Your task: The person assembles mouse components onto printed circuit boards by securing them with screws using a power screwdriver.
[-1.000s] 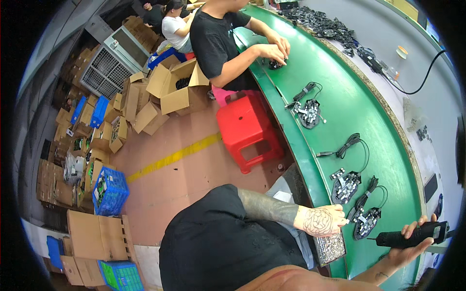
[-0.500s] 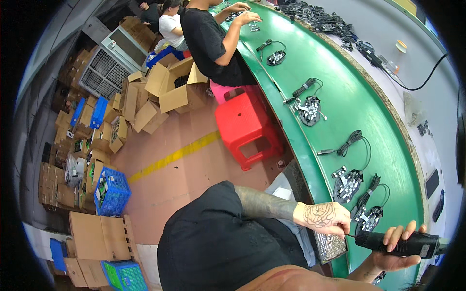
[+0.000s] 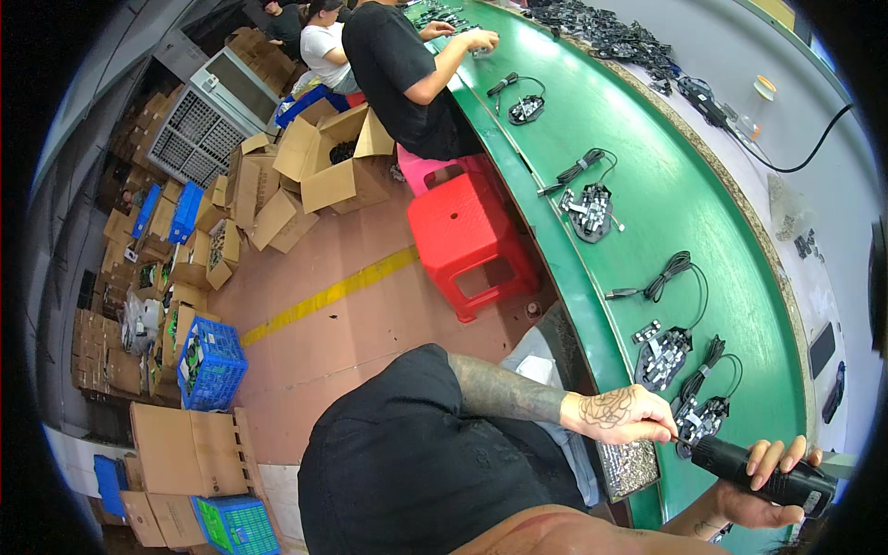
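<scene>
My right hand (image 3: pixel 763 481) is wrapped around a black electric screwdriver (image 3: pixel 731 462), its bit directed left at my other hand. The fingers of my left hand (image 3: pixel 624 413) are pinched together at the bit's tip; whatever small thing they hold is hidden. Close beside the bit lies an opened computer mouse base (image 3: pixel 703 421) with circuit boards and a coiled black cable. Another mouse base (image 3: pixel 663 356) rests just beyond it, its cable (image 3: pixel 668 277) bundled. Below my left wrist, a tray of small screws (image 3: pixel 632 469) sits at the bench edge.
Along the green bench (image 3: pixel 647 185) lie further mouse bases (image 3: pixel 590 213) with cables. A heap of black parts (image 3: pixel 601 37) covers the far ledge. A red stool (image 3: pixel 462 227) stands left of the bench, below a seated co-worker (image 3: pixel 393 83). Cardboard boxes (image 3: pixel 342 171) and blue crates (image 3: pixel 213 365) occupy the floor.
The screwdriver has tilted, its bit end rising and its rear end dropping to the right. My left hand has shifted slightly right with the bit. The co-worker's hands have moved closer together.
</scene>
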A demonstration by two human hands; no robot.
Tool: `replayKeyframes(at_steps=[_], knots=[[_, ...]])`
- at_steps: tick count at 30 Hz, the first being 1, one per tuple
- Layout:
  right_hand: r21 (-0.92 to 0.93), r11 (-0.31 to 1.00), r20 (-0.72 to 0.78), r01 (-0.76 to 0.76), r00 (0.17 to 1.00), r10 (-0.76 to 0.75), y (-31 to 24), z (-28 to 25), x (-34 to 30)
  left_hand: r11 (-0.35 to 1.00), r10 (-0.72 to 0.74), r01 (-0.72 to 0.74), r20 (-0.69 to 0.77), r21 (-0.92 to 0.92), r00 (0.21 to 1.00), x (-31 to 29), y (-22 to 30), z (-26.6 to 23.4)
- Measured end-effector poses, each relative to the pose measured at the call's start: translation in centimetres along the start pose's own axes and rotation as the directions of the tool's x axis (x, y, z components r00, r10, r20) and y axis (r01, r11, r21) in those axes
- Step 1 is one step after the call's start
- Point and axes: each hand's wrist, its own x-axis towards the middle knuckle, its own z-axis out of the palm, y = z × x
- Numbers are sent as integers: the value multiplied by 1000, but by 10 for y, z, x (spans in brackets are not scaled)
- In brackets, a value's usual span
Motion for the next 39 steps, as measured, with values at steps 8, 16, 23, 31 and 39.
replayKeyframes(at_steps=[8,16,23,31,39], knots=[[26,1000,30,6,1000,-7,-7,-8,3,995,-53,56,34,-79,998,5,1,-2],[27,1000,38,4,999,-5,1,0,3,989,-116,114,-10,-94,993,3,8,-7],[-4,1000,-15,-6,1000,6,2,5,-3,996,-60,62,-23,69,998,2,15,-11],[110,990,191,-90,979,68,20,6,6,892,156,-122,-44,436,987,13,14,-31],[-266,955,96,129,990,-106,61,-40,22,490,37,-150,152,859,988,18,-62,-22]])
